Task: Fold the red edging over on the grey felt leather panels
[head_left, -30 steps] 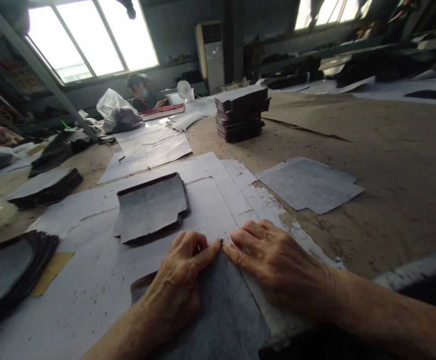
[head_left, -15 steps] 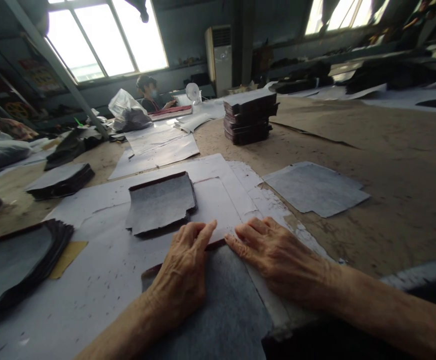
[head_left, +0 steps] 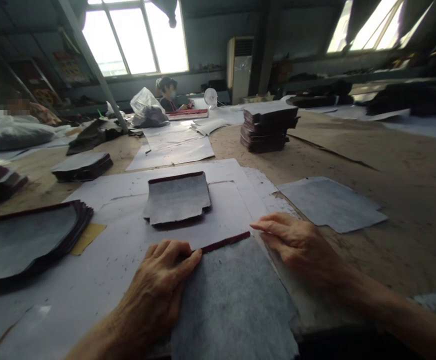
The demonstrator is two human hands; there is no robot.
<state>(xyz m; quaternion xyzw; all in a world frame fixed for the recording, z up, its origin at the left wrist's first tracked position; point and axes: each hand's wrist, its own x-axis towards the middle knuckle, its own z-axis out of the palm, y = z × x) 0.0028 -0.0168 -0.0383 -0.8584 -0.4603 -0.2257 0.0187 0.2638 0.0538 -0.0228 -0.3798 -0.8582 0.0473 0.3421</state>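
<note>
A grey sheet of material (head_left: 233, 295) with a dark red folded far edge lies on white paper (head_left: 128, 250) close in front of me. My left hand (head_left: 158, 290) rests flat at the sheet's left side, fingers stretched onto the folded edge. My right hand (head_left: 300, 245) lies flat at the sheet's right corner, fingers extended and pointing left along the edge. Neither hand grips anything.
A small pile of grey cut pieces (head_left: 176, 200) lies just beyond. Larger piles sit at left (head_left: 30, 240) and far left (head_left: 83, 165). A tall dark stack (head_left: 268, 127) stands further back, a loose grey piece (head_left: 330, 202) at right. Another person (head_left: 167, 92) sits at the far end.
My hands have slid apart along the folded red edge, the left going left and the right going right. The view has shifted to the left.
</note>
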